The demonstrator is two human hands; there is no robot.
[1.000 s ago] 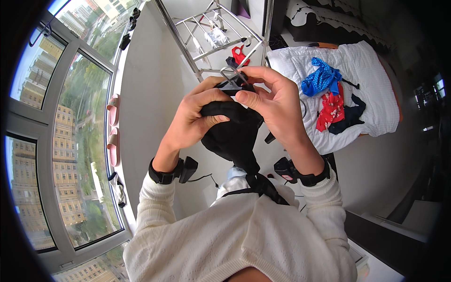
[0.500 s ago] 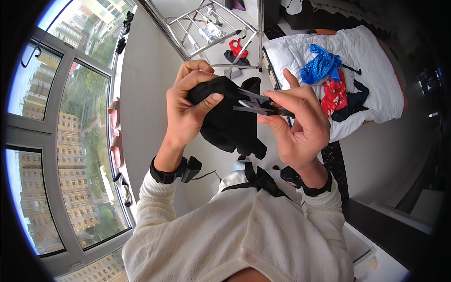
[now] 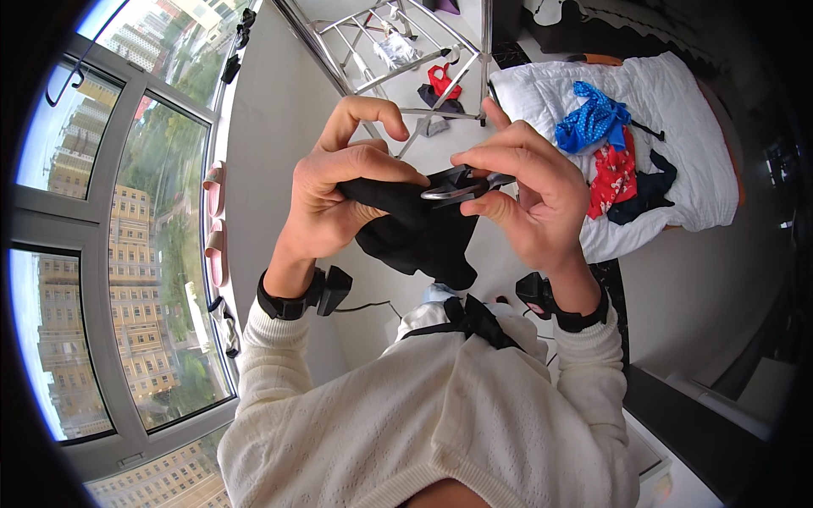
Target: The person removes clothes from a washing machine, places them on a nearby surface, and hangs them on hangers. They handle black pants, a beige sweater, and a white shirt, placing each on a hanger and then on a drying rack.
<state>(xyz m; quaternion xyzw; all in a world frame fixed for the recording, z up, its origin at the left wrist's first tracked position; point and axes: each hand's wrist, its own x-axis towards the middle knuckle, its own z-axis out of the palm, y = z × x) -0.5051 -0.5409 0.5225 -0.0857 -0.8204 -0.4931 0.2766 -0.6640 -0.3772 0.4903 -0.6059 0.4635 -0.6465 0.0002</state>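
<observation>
My left hand (image 3: 322, 190) is closed on a limp black cloth garment (image 3: 419, 241), pinching its upper edge between thumb and index finger, so that the rest hangs down. Opposite it, my right hand (image 3: 538, 195) squeezes the handles of a dark clothespin (image 3: 457, 186) with a shiny metal spring. The clothespin's jaws point left and meet the edge of the cloth beside my left fingertips. Whether the jaws grip the cloth I cannot tell, because fingers and dark fabric hide their tips.
A metal drying rack (image 3: 406, 111) stands ahead, with red cloth (image 3: 444, 82) and dark cloth low by it. To the right, a white quilt (image 3: 686, 93) bears blue dotted (image 3: 593, 118), red patterned (image 3: 611, 173) and dark garments (image 3: 650, 193). Pink slippers (image 3: 216, 190) line the left windowsill.
The clothespin's spread jaws have come to the cloth edge by my left fingers. My left index finger has lifted and curled, and the garment has bunched closer to the clothespin.
</observation>
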